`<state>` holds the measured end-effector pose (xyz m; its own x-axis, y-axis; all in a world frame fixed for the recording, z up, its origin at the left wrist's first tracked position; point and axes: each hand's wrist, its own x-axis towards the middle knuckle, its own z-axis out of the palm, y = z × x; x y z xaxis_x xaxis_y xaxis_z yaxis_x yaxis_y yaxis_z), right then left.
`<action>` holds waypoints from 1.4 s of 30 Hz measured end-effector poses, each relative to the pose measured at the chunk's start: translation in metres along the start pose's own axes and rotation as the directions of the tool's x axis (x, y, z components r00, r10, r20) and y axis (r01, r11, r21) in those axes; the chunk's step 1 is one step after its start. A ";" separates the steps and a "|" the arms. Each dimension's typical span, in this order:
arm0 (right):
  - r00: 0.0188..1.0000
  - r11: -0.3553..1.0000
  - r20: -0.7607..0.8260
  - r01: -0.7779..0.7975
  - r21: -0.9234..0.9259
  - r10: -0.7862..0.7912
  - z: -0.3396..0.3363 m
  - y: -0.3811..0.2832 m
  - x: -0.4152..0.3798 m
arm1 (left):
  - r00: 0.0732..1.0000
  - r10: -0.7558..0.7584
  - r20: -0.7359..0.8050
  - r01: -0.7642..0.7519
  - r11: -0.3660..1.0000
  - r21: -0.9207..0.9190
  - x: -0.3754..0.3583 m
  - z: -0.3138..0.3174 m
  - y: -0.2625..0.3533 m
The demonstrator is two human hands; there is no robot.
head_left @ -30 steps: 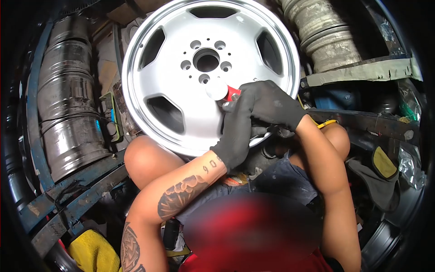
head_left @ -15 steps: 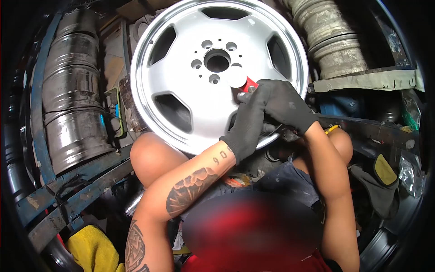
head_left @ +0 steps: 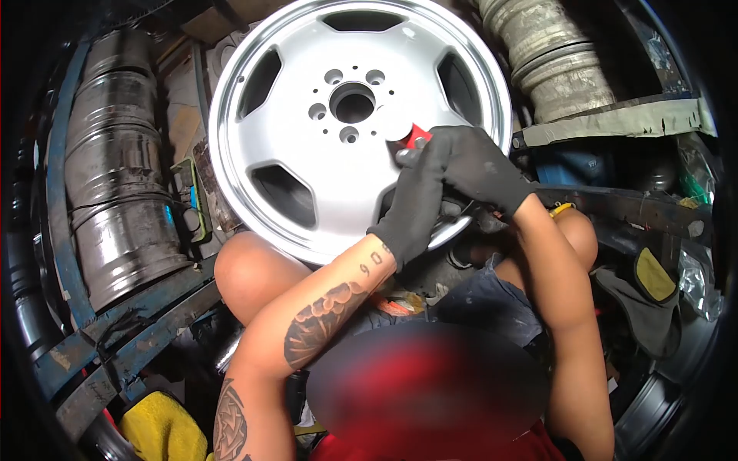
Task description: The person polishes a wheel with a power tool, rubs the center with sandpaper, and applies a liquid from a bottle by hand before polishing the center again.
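A silver alloy wheel (head_left: 315,61) with a round centre bore and several bolt holes stands face-up in front of my knees. Dark gloves cover both my hands. My left hand (head_left: 411,203) reaches up over the lower right of the wheel, its thumb against a small red tool (head_left: 417,137). Around the same tool from the right is my right hand (head_left: 478,165), closed and pressed against the left. The tool's front meets a bright white round patch near the hub; glare hides whether they touch. Most of the tool's body is hidden by my gloves.
Stacked metal wheel barrels (head_left: 115,177) lie along the left, behind a blue metal frame (head_left: 65,284). More dusty rims (head_left: 561,69) sit at upper right above a metal rail (head_left: 615,121). A yellow cloth (head_left: 163,430) is at lower left; a dark grey-and-yellow item (head_left: 653,276) hangs at right.
The view has shifted slightly, so the wheel appears farther left. The red tool and both hands have moved slightly outward from the hub; the grip looks the same.
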<state>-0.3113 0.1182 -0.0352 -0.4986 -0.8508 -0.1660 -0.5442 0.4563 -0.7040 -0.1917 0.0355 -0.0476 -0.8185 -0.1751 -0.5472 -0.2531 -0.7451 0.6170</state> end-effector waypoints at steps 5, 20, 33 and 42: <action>0.958 0.952 0.146 -0.269 0.148 0.248 -0.014 -0.014 -0.011 | 0.984 -0.079 0.161 0.049 0.982 0.183 -0.005 -0.005 0.007; 0.998 0.999 0.064 -0.030 0.021 0.029 -0.006 0.001 -0.016 | 0.994 -0.012 0.110 0.014 1.000 -0.016 -0.010 0.003 -0.009; 0.996 1.000 0.083 -0.020 0.022 0.018 -0.009 0.002 -0.019 | 1.000 0.000 0.022 -0.003 0.984 0.177 -0.019 0.016 0.002; 0.991 0.994 0.128 -0.044 0.099 0.031 -0.013 0.006 -0.009 | 0.979 0.194 0.069 -0.205 0.888 0.412 -0.005 0.001 -0.006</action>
<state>-0.3184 0.1323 -0.0289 -0.4247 -0.8627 -0.2746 -0.4527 0.4650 -0.7608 -0.1867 0.0415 -0.0484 -0.8856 -0.2711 -0.3770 -0.2695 -0.3610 0.8928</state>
